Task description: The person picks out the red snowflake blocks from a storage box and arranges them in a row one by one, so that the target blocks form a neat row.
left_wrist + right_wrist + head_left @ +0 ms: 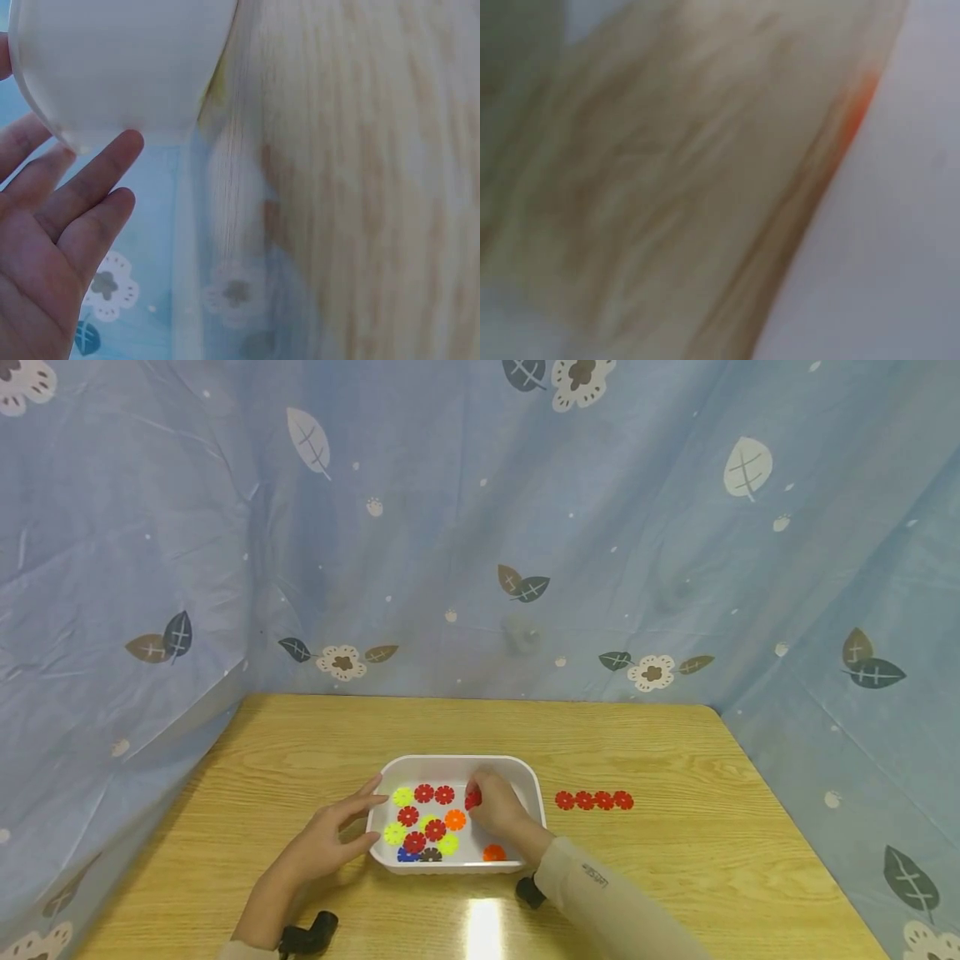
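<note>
Nearest, a beige sleeve (611, 893) covers the right forearm, and a black device (309, 935) sits at the left wrist. The left hand (330, 835) is spread, its straight fingers and thumb beside the left end of a white tray (456, 865); in the left wrist view fingertips meet the tray's outer wall. Along the tray's near wall lie a blue disc (407, 856), a dark disc (431, 856) and an orange disc (494, 853). Further in, yellow and red discs overlap in places, with a second orange disc (455, 820) left of the right hand (498, 810). That hand reaches into the tray, fingers curled, pinching a red disc (472, 800) at its tips, above the tray floor or against it, I cannot tell which. The held piece is partly covered by the fingers; the loose ones are flat, round and notched around the edge like small flowers. Right of the tray, a row of four red discs (594, 800), edges meeting, lies on the wood-grained table (675, 860). Behind hangs a blue cloth (450, 527) printed with leaves and flowers.
</note>
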The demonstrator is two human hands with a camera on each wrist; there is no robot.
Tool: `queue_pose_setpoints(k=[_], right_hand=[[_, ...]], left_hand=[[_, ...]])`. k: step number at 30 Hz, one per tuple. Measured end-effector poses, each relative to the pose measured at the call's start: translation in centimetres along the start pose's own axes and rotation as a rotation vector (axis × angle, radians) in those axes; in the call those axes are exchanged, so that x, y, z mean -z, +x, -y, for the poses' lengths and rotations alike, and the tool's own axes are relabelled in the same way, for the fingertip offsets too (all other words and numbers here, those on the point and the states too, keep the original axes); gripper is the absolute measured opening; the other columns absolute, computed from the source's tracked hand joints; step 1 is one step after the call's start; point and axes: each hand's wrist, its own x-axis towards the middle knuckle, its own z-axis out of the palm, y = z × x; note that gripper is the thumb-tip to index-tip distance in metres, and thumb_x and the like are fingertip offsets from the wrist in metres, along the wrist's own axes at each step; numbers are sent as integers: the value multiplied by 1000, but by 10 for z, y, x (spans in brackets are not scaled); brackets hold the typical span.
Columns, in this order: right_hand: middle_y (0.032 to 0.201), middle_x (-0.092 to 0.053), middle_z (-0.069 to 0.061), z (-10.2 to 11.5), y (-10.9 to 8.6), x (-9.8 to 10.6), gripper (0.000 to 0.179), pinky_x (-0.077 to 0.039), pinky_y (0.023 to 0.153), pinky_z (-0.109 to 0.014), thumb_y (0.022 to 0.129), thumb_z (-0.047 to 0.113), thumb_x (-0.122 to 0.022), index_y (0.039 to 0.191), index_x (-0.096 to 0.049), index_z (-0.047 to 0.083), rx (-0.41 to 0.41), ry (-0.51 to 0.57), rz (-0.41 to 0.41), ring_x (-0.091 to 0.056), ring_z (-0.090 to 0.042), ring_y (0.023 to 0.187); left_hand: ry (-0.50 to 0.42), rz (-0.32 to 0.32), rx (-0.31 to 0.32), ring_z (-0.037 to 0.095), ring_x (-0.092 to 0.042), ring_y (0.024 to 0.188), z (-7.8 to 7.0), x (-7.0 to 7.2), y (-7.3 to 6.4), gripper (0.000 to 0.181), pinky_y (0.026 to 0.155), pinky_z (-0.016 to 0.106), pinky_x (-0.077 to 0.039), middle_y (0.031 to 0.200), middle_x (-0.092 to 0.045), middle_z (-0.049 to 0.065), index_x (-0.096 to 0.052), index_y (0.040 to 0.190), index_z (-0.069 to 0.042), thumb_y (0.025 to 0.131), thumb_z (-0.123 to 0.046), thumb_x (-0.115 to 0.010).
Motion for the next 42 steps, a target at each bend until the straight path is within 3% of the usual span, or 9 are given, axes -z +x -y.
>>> queue_pose_setpoints(k=[7,14,20,29,36,42], right_hand=[[90,-63,-7,-3,-1,5,24,-54,75,-31,75,-7,-70,96,-63,2,63,83,-25,-55,-18,81],[100,-66,-10,-5,-2,9,29,-56,79,-33,78,-6,-66,107,-65,0,27,232,-30,-60,-21,89],[107,-67,-12,-9,-5,12,32,-57,78,-30,79,-5,-65,111,-67,1,29,331,-42,-61,-20,91],[111,-67,-13,-10,-12,29,35,-57,84,-32,81,-6,-65,116,-66,1,133,394,-134,-65,-27,98],[113,-67,-13,-16,-21,53,34,-56,82,-23,82,-6,-66,115,-66,2,74,539,-203,-62,-24,99],[119,-63,-14,-35,-31,74,37,-51,78,-12,85,-3,-63,122,-61,0,-4,587,-227,-58,-21,103]], left_hand=[[21,-8,-12,27,-54,123,-2,1,2,48,103,41,-46,155,-27,8,-53,134,-10,90,-23,-65],[10,-1,-5,27,-55,123,-3,2,2,48,104,46,-43,155,-26,9,-53,134,-9,89,-21,-66],[18,6,-10,27,-54,124,-2,0,0,48,103,41,-45,155,-26,9,-53,134,-8,90,-24,-65],[-8,9,13,28,-51,127,-2,0,0,49,105,36,-44,156,-26,7,-53,134,-9,90,-24,-65],[-3,3,4,31,-52,125,-4,1,-2,49,103,48,-42,155,-25,12,-52,134,-6,91,-25,-64],[16,-6,-23,33,-52,124,-5,2,-1,46,102,48,-44,154,-27,15,-52,134,-5,92,-22,-63]])
